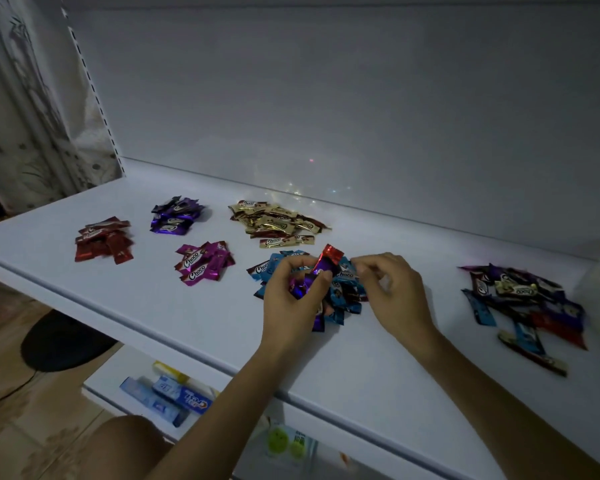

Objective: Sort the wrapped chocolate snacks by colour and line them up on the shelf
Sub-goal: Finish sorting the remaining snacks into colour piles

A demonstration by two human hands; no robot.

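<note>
The left hand [293, 299] holds a small bunch of snacks [317, 275] just over the middle of the white shelf [153, 306]. Its fingers curl round them. Most of the wrappers in the bunch are purple, and one red snack [333, 255] sticks up at the top. The right hand [392, 292] is just beside the bunch, with its fingers bent and the tips close to the wrappers. I cannot tell if it is holding one or only touching. Under both hands lies the blue pile [342, 308], partly hidden by them. To the left of it is the pink pile [203, 263], with the word "Choco" on the wrappers. Behind, near the back wall [326, 98], lies the gold pile [278, 220]. Left of that is the purple pile [175, 216], and furthest left is the red pile [103, 240]. The piles lie apart from each other. Far to the right, well away from the hands, is a mixed pile [523, 299] with blue, red, purple and gold snacks all jumbled up. Below the front edge a lower shelf [104, 382] holds some blue and white boxes [167, 393]. On the left hangs a pale curtain [21, 98] with a leaf pattern, and a black round thing [63, 341] sits on the floor.
</note>
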